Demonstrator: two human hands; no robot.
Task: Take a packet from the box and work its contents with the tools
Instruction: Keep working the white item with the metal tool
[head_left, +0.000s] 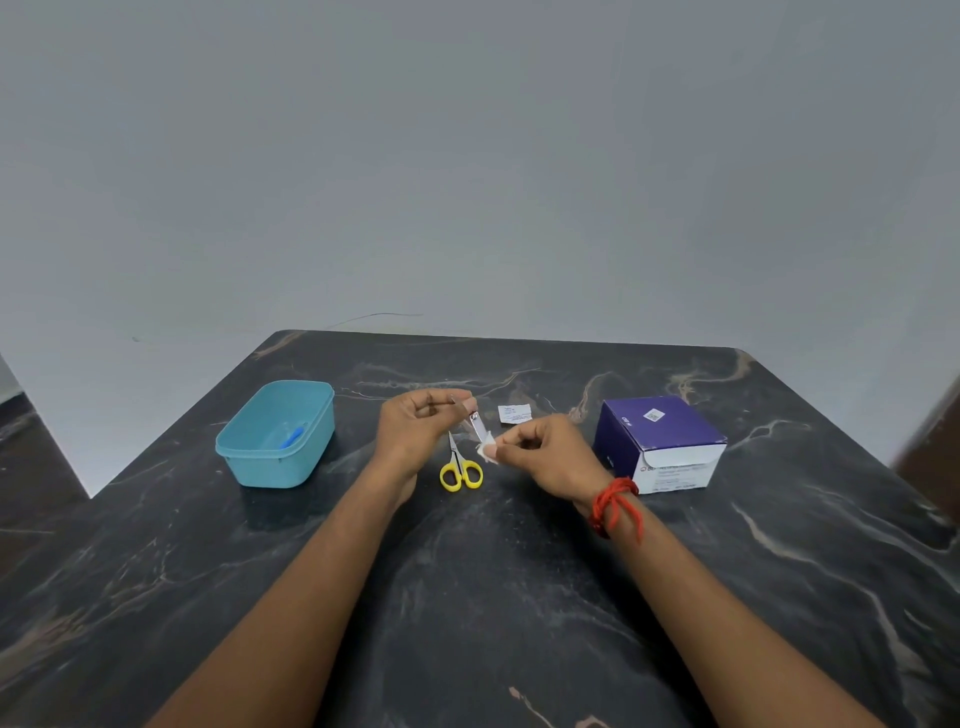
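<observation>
The table (519, 597) is showing black marble, with pale grey and brownish veins running across it. The container (244, 441) is showing light teal, and the small item (291, 437) lying inside it is showing a brighter blue. The scissors (460, 470) are showing yellow handles and silver blades. The metal tool (478, 426) is shining silver, and the pad (488, 451) is showing plain white. The packet (514, 414) is showing white with blue print. The box (654, 436) is showing deep purple above and white along its front. The thread (615, 501) circling the right wrist is showing red. The wall (467, 156) is looking flat grey.
</observation>
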